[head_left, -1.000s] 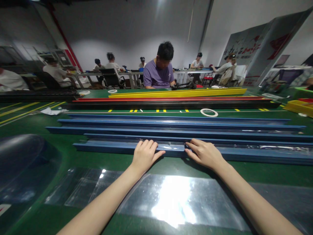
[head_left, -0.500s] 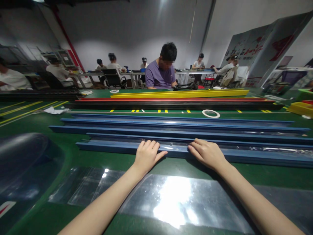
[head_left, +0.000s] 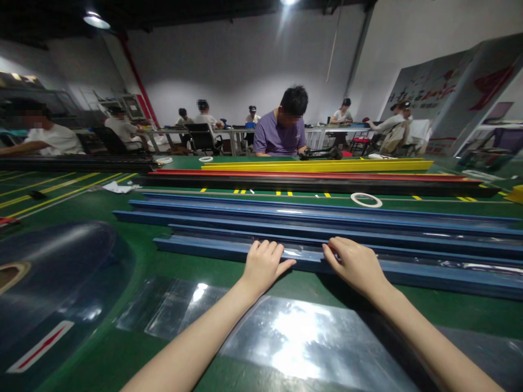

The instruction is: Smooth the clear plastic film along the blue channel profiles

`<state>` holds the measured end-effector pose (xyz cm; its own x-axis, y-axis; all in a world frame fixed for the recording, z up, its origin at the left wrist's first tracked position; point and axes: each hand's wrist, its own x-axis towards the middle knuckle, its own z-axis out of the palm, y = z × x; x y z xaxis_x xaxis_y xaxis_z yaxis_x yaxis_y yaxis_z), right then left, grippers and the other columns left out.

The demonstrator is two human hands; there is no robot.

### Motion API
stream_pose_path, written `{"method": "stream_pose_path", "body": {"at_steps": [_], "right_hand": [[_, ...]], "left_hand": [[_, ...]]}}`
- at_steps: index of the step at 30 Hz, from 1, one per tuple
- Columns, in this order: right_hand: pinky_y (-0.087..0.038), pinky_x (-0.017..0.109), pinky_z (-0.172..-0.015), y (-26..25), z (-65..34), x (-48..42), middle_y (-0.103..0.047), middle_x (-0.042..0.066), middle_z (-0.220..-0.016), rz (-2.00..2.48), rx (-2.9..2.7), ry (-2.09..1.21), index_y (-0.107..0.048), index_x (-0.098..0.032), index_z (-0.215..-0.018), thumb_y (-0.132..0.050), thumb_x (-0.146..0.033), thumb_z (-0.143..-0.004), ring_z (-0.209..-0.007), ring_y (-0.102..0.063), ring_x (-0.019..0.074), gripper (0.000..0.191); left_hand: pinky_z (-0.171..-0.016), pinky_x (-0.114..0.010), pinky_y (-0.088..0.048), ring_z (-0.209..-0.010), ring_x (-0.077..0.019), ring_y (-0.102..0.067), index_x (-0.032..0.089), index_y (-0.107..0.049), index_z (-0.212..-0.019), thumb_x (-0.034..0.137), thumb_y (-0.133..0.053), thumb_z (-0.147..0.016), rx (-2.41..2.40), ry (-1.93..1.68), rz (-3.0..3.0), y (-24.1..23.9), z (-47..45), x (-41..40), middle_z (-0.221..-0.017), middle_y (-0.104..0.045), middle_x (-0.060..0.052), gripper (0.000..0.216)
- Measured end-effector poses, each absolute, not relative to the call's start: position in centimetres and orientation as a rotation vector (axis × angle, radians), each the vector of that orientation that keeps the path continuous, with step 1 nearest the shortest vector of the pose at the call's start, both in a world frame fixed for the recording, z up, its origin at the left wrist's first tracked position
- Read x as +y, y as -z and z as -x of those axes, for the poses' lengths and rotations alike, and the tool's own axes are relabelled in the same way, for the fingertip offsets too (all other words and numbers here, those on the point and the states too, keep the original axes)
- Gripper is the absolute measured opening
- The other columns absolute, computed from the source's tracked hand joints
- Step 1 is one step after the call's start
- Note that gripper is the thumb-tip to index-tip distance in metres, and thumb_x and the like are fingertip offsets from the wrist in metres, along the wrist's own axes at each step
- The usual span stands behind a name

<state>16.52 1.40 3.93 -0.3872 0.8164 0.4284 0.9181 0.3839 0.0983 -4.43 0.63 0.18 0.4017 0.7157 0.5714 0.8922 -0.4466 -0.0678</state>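
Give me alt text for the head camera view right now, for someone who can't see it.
A person's left hand and right hand are at the nearest long blue channel on a green table. Shiny clear sheeting lies on the near side; more blue channels, a white ring and a yellow strip lie beyond. Someone in a purple shirt is across the table.

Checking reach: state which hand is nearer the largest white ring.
Right. The right hand is almost directly in front of the white ring, across the blue channels; the left hand is farther left.
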Motion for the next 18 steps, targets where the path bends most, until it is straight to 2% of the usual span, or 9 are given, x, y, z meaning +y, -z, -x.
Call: {"method": "stream_pose_path", "body": {"at_steps": [8,15,18], "right_hand": [[-0.025,0.024,-0.05,-4.7,-13.4,2.4,-0.059,0.002,-0.067,1.543,-2.427,0.389,-0.055,-0.02,-0.065,-0.031,-0.032,-0.085,-0.063,-0.054,0.0121,0.034],[-0.024,0.024,-0.048,-4.2,-10.9,2.4,-0.063,0.001,-0.069,1.565,-2.387,0.343,-0.056,-0.02,-0.066,-0.031,-0.031,-0.086,-0.062,-0.057,0.0127,0.033],[-0.023,0.024,-0.047,-3.7,-10.2,2.3,-0.064,0.003,-0.067,1.607,-2.358,0.355,-0.057,-0.02,-0.066,-0.029,-0.031,-0.086,-0.058,-0.058,0.0134,0.037]], "left_hand": [[-0.067,-0.033,-0.034,-0.076,-0.0196,-0.053,0.017,-0.055,-0.074,0.046,-0.041,-0.081,-1.474,0.546,2.366,-1.2,4.0,0.3,-0.076,-0.059,-0.005,0.033],[-0.071,-0.032,-0.037,-0.084,-0.0208,-0.054,0.018,-0.054,-0.088,0.039,-0.05,-0.077,-1.59,0.3,2.55,-3.9,5.0,0.0,-0.088,-0.059,-0.005,0.024],[-0.071,-0.031,-0.037,-0.084,-0.0214,-0.054,0.018,-0.054,-0.089,0.037,-0.055,-0.075,-1.613,0.2,2.547,-4.3,5.9,0.1,-0.089,-0.058,-0.006,0.024]]}}
